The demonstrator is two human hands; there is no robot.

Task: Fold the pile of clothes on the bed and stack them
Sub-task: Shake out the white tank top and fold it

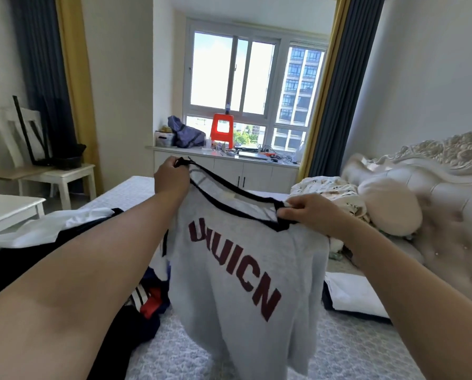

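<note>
Two hands hold a grey top [245, 270] up over the bed [339, 352], the garment hanging between them with dark red letters across its chest and a dark band round its neckline. At about ten o'clock from the garment's middle, the left hand [172, 178] pinches one end of the dark neckline, fingers curled tight on the trim. At about one o'clock, the right hand [311, 213] grips the other end of the neckline, thumb and fingers closed over the fabric. At nine o'clock under the left forearm lies the pile of clothes [65, 237], white and dark pieces heaped together, with a striped red, white and navy piece [147, 294] at its near edge. At three o'clock from the top, a folded white garment [352, 294] lies flat on the bed, touching the cover. Farther right, at two o'clock, a crumpled patterned quilt [330, 190] and a pale pillow [391, 207] sit against the padded headboard [448, 204].
</note>
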